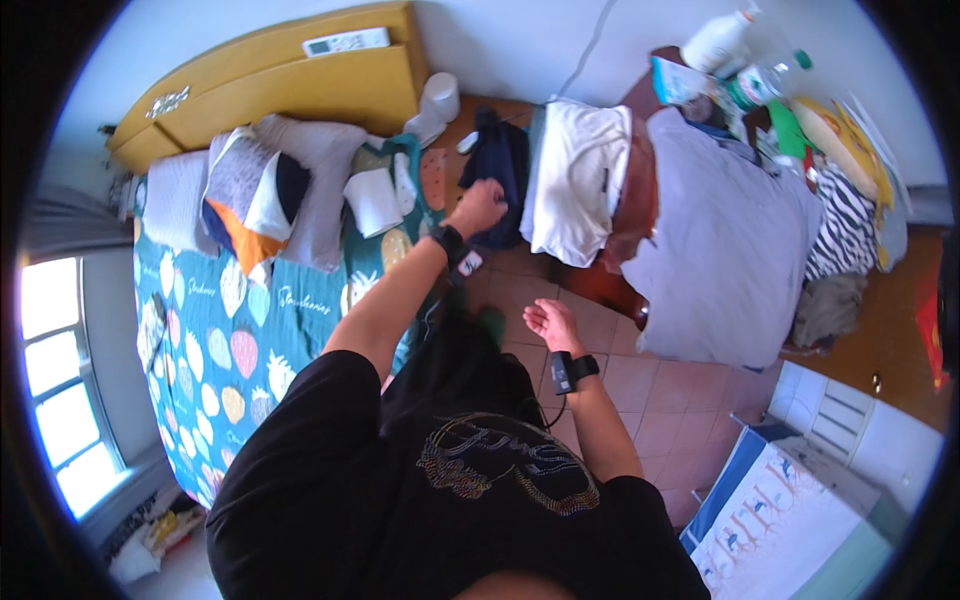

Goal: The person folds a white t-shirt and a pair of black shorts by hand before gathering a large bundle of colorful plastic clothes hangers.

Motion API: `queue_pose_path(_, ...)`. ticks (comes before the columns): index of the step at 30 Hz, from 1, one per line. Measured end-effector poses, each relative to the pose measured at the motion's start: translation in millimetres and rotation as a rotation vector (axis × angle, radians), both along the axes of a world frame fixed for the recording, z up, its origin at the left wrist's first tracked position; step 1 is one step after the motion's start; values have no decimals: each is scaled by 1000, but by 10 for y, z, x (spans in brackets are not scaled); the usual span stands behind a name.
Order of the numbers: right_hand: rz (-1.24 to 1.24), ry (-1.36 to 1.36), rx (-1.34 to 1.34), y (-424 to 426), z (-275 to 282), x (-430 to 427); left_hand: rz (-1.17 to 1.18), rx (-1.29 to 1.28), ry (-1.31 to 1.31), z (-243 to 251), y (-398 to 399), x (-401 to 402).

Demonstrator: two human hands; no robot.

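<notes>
My left hand (480, 208) is over a dark navy garment (501, 154) lying on the wooden bedside surface, its lower part hanging past the front edge. The fingers are curled, and whether they grip the cloth is hidden. My right hand (553, 324) hovers above the tiled floor, palm turned partly up and fingers slightly apart, with nothing in it. Just right of the navy garment lies a folded white shirt (577, 180). Beyond that, a large pale lavender cloth (724, 240) spreads across and drapes down in front.
Left stands a bed with a green strawberry-print sheet (247, 330), pillows (180, 199) and a white roll (373, 202). Bottles (761, 82), a zebra-striped cloth (841, 221) and other items crowd the far right. A fabric-covered rack (780, 517) stands lower right, over pink floor tiles (667, 390).
</notes>
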State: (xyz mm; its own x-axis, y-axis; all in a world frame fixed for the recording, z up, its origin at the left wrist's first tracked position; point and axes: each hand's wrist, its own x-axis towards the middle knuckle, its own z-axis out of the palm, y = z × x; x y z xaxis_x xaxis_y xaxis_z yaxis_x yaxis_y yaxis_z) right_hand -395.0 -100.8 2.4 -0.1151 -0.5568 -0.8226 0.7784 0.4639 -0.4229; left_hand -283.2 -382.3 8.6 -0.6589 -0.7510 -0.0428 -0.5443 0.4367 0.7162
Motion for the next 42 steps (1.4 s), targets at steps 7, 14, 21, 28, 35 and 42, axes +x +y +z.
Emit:
queue_pose_path(7, 173, 21, -5, -497, -17, -58, 548, 316, -404, -595, 504, 1422)
queue_pose_path(14, 355, 37, -8, -1180, 26, 517, 1015, 151, -232, -887, 133, 2469)
queue_pose_path(21, 502, 25, -11, -1399, 11, 888, 1071, -11, -65, -812, -274, 2188)
queue_pose_path(28, 496, 43, -31, -1680, 64, 930, 1052, 621, 221, -1256, -566, 2251)
queue_pose_path(35, 531, 198, -251, -2526, -141, 1323, 1107, 236, 86, -778, -437, 2104)
queue_pose_path(42, 554, 342, -231, -3126, -352, 1647, 831, -41, 78, -506, -342, 1947)
